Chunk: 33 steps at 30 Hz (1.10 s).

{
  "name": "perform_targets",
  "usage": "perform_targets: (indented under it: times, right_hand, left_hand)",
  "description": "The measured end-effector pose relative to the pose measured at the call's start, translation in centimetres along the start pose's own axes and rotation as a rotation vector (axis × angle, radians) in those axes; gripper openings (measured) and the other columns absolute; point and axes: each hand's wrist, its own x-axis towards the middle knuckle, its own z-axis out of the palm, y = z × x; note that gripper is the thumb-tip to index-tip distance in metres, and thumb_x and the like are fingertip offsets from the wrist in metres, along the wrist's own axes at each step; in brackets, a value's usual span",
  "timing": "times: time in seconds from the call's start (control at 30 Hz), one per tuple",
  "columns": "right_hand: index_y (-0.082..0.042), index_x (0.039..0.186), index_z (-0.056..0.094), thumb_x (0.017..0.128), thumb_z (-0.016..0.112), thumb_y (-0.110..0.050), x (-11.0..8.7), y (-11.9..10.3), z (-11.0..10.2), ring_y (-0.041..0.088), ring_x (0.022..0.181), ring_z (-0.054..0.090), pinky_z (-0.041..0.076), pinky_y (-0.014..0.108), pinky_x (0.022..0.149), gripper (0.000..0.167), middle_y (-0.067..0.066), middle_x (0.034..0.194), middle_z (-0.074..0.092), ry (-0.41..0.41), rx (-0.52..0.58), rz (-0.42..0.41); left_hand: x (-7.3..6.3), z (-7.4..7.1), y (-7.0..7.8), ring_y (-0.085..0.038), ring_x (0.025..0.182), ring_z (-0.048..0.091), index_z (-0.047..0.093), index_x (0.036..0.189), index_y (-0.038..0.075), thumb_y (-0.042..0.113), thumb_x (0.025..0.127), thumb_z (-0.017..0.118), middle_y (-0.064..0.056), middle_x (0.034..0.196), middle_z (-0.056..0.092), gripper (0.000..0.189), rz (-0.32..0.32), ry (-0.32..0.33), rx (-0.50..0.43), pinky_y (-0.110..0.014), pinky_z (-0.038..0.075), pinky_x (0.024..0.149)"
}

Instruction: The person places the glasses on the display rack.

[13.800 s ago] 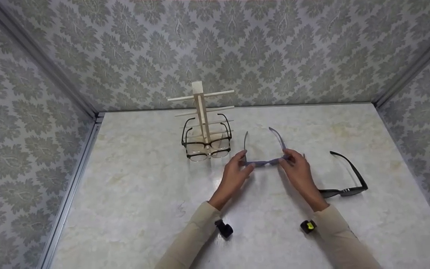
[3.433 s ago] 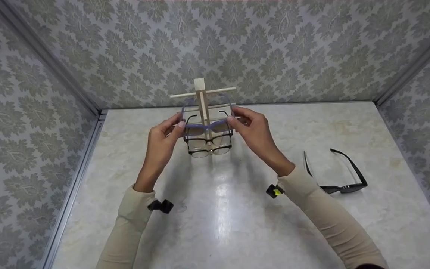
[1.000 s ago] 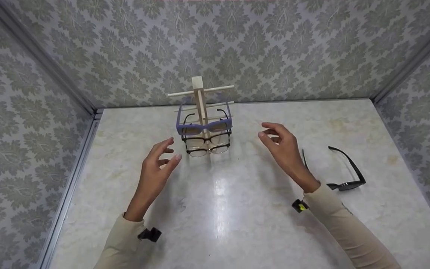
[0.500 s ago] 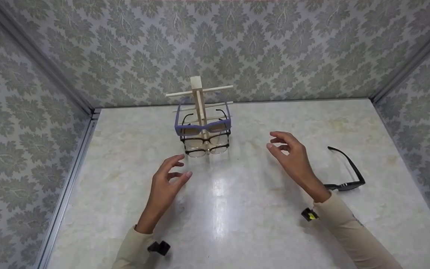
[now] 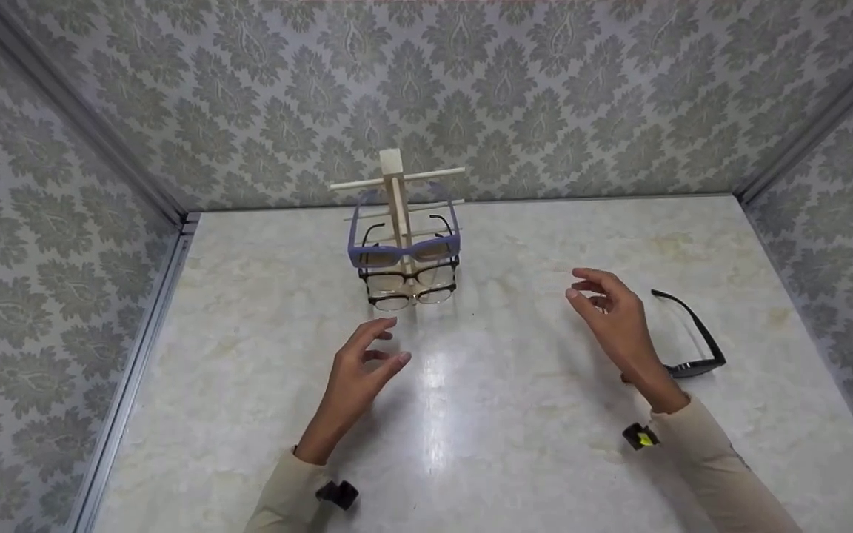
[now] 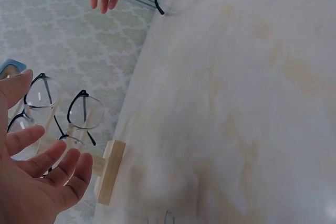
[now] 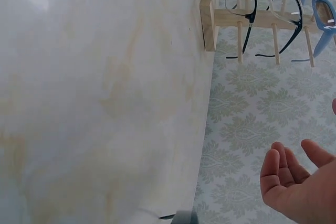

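Note:
My left hand [image 5: 356, 377] hovers over the table in front of the wooden display stand [image 5: 392, 164], fingers loosely bent and holding nothing. To the right, my right hand [image 5: 619, 322] hangs in the air beside the black sunglasses [image 5: 699, 367], partly hiding them; it too is bare. Blue-purple sunglasses [image 5: 406, 254] sit on the stand above two pairs of black-framed eyeglasses [image 5: 408, 277]. In the right wrist view the same blue sunglasses [image 7: 324, 14] rest on the pegs, lenses outward. The left wrist view shows clear eyeglasses [image 6: 84, 111] behind my fingers.
The top peg [image 5: 434, 175] of the stand carries no glasses. A pale marbled table [image 5: 508, 444] lies under everything, with patterned wall panels [image 5: 500, 89] at the back and both sides. Small black wrist cameras [image 5: 338, 494] sit at both cuffs.
The blue-purple sunglasses went from the table to the stand in both hands, which then let go. Over the last second both hands drew back and shifted right, the right one toward the black sunglasses.

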Motion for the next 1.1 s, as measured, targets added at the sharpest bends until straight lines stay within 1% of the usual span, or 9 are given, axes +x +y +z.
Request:
perform_targets:
  times: [0.13, 0.23, 0.33, 0.4, 0.6, 0.7, 0.8, 0.97, 1.1]
  right_hand:
    - [-0.005, 0.144, 0.069, 0.109, 0.073, -0.018, -0.5, 0.7, -1.1, 0.023, 0.126, 0.065, 0.052, 0.022, 0.100, 0.038, 0.010, 0.143, 0.067, 0.024, -0.015, 0.022]
    - [-0.003, 0.144, 0.069, 0.110, 0.073, -0.018, -0.9, 1.1, -1.8, 0.022, 0.125, 0.065, 0.052, 0.021, 0.100, 0.037, 0.010, 0.143, 0.068, 0.046, -0.023, 0.035]
    - [-0.002, 0.144, 0.069, 0.109, 0.072, -0.016, -1.2, 1.6, -2.6, 0.022, 0.125, 0.066, 0.052, 0.018, 0.099, 0.038, 0.013, 0.143, 0.068, 0.059, -0.034, 0.036]
    - [-0.001, 0.145, 0.069, 0.110, 0.072, -0.016, -1.4, 1.9, -3.1, 0.021, 0.124, 0.066, 0.052, 0.017, 0.098, 0.038, 0.014, 0.143, 0.068, 0.065, -0.046, 0.033]
    - [-0.002, 0.147, 0.067, 0.110, 0.071, -0.017, -2.0, 2.9, -4.6, 0.008, 0.119, 0.067, 0.053, 0.016, 0.097, 0.039, 0.013, 0.141, 0.067, 0.087, -0.062, 0.040]
    - [-0.004, 0.147, 0.068, 0.110, 0.071, -0.019, -2.4, 3.1, -5.2, 0.005, 0.117, 0.066, 0.053, 0.016, 0.097, 0.039, 0.010, 0.139, 0.068, 0.106, -0.074, 0.044]
    - [-0.003, 0.145, 0.069, 0.110, 0.072, -0.017, -2.8, 3.4, -5.6, 0.006, 0.118, 0.066, 0.053, 0.016, 0.097, 0.038, 0.009, 0.138, 0.068, 0.130, -0.069, 0.044]
    - [0.000, 0.144, 0.068, 0.109, 0.072, -0.015, -3.4, 3.9, -6.3, 0.010, 0.121, 0.065, 0.052, 0.016, 0.098, 0.038, 0.013, 0.141, 0.067, 0.153, -0.049, 0.053]
    - [-0.002, 0.146, 0.068, 0.110, 0.072, -0.017, -3.7, 4.2, -6.9, 0.012, 0.123, 0.065, 0.051, 0.016, 0.098, 0.039, 0.011, 0.143, 0.067, 0.164, -0.063, 0.067]
  left_hand:
    - [0.2, 1.0, -0.1, -0.043, 0.134, 0.060, 0.065, 0.152, 0.013, 0.018, 0.100, 0.085, -0.011, 0.154, 0.061, 0.055, -0.014, -0.021, 0.006, -0.051, 0.061, 0.102]
    - [0.3, 1.7, -0.3, -0.044, 0.134, 0.060, 0.065, 0.151, 0.011, 0.017, 0.101, 0.084, -0.016, 0.153, 0.061, 0.054, -0.020, -0.033, -0.004, -0.054, 0.060, 0.102]
    - [0.4, 2.4, -0.5, -0.044, 0.133, 0.061, 0.065, 0.151, 0.008, 0.017, 0.101, 0.084, -0.021, 0.152, 0.061, 0.054, -0.025, -0.045, -0.019, -0.055, 0.060, 0.102]
    - [0.5, 3.0, -0.7, -0.044, 0.132, 0.062, 0.065, 0.150, 0.005, 0.018, 0.101, 0.084, -0.023, 0.151, 0.061, 0.054, -0.020, -0.058, -0.017, -0.054, 0.060, 0.101]
    - [1.1, 4.5, -1.1, -0.043, 0.128, 0.065, 0.064, 0.150, 0.001, 0.018, 0.102, 0.083, -0.021, 0.146, 0.064, 0.054, 0.012, -0.096, 0.000, -0.057, 0.061, 0.098]
    - [1.4, 5.3, -1.0, -0.042, 0.129, 0.065, 0.063, 0.150, 0.000, 0.019, 0.102, 0.083, -0.019, 0.147, 0.064, 0.055, 0.012, -0.117, -0.011, -0.057, 0.061, 0.099]
    - [1.8, 6.1, -0.9, -0.042, 0.131, 0.064, 0.062, 0.151, -0.001, 0.019, 0.103, 0.082, -0.020, 0.148, 0.063, 0.055, 0.016, -0.148, -0.028, -0.056, 0.061, 0.100]
    - [2.2, 7.5, -0.8, -0.042, 0.131, 0.064, 0.062, 0.151, -0.002, 0.018, 0.103, 0.081, -0.023, 0.148, 0.063, 0.055, 0.031, -0.187, -0.042, -0.054, 0.061, 0.098]
    - [2.4, 8.7, -0.6, -0.040, 0.131, 0.064, 0.062, 0.151, -0.001, 0.020, 0.104, 0.081, -0.022, 0.149, 0.062, 0.055, 0.032, -0.226, -0.045, -0.052, 0.061, 0.099]
